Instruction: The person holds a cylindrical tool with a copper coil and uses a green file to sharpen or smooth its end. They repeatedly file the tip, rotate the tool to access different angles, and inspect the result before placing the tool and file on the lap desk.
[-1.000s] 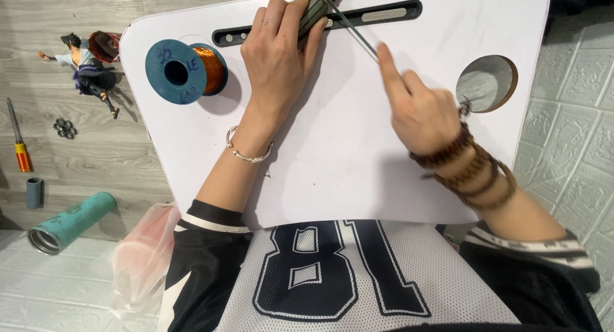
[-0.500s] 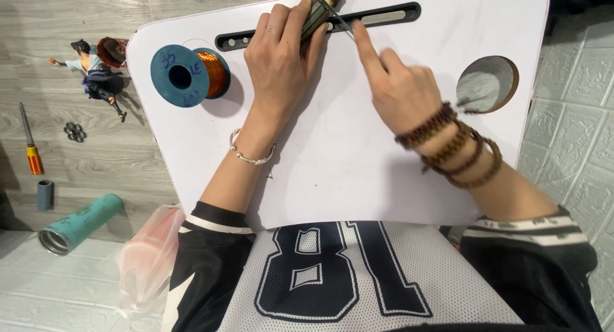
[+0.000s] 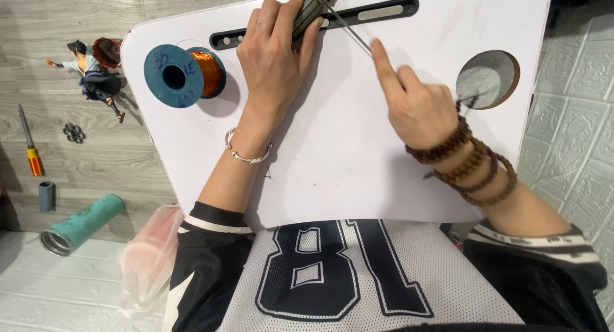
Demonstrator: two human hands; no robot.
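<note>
One dark cylinder (image 3: 307, 15), two hands, one spool (image 3: 185, 76)

White rounded lap surface (image 3: 332, 178): long dark slot (image 3: 384, 11) along far edge, round hole (image 3: 487, 79) at right. Blue spool of copper wire (image 3: 185, 75) lies on left part.

Grey wood-plank floor (image 3: 57, 25) left of surface: small figurine (image 3: 93, 76), orange-handled screwdriver (image 3: 29, 150), teal cylinder (image 3: 80, 223), clear plastic bag (image 3: 150, 262).
</note>
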